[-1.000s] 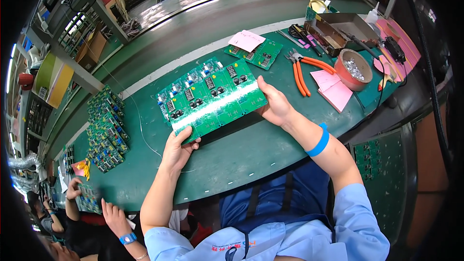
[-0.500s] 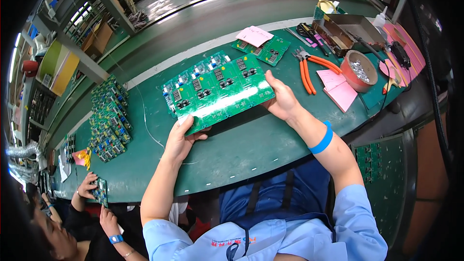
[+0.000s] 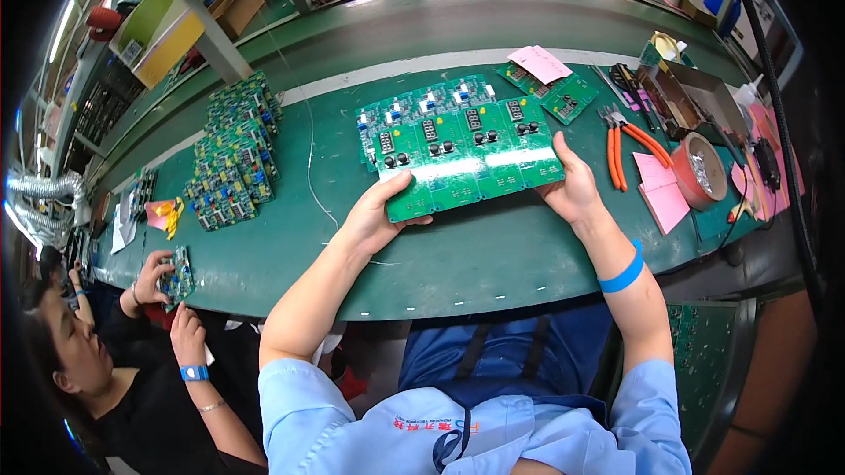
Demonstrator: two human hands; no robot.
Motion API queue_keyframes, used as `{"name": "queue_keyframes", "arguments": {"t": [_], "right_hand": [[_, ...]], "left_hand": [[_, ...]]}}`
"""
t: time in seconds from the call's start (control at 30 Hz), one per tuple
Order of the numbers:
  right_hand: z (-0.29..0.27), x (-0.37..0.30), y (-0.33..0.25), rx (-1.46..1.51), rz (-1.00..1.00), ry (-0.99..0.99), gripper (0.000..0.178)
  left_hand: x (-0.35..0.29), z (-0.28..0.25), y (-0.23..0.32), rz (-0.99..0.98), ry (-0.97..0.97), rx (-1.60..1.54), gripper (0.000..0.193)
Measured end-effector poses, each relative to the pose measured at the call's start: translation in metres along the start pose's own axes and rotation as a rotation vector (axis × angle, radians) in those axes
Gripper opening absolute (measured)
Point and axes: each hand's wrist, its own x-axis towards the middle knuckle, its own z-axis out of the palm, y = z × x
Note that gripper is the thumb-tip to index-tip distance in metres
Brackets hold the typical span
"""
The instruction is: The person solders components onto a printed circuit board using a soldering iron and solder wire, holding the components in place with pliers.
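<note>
A green circuit board panel (image 3: 480, 167) with several black digit displays and round black buttons is held level between my hands, above the bench. My left hand (image 3: 380, 215) grips its near left corner, thumb on top and fingers underneath. Around the right edge, my right hand (image 3: 572, 180) is closed, its fingers partly hidden below the board. Just behind the panel, partly covered by it, lie more circuit boards (image 3: 422, 105) with white and blue parts.
Stacked circuit boards (image 3: 231, 158) stand to the left. Orange-handled cutters (image 3: 623, 147), pink paper (image 3: 660, 193), a round tub (image 3: 700, 171) and a metal box (image 3: 695, 92) are at the right. A pink slip (image 3: 539, 63) tops further boards. At the left, a co-worker (image 3: 132, 360) handles a small board.
The view has swung left, so the bench things appear farther right. The panel stays in both my hands and now sits straighter, less tilted. The co-worker shows more fully.
</note>
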Motion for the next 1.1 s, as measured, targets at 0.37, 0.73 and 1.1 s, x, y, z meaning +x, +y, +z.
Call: {"name": "queue_keyframes", "arguments": {"t": [0.37,0.73,1.1], "right_hand": [[-0.0013,0.0016,0.0000,-0.025,0.008,0.013,0.036],[-0.0004,0.0008,-0.0004,-0.039,0.016,0.034,0.037],[-0.0006,0.0009,-0.0008,-0.032,-0.013,0.041,0.038]], "left_hand": [[0.0001,0.0019,-0.0009,0.020,-0.026,0.085,0.034],[0.0027,-0.0020,-0.0050,0.026,-0.034,0.116,0.036],[0.0008,-0.0006,-0.0031,0.043,-0.125,-0.014,0.055]]}}
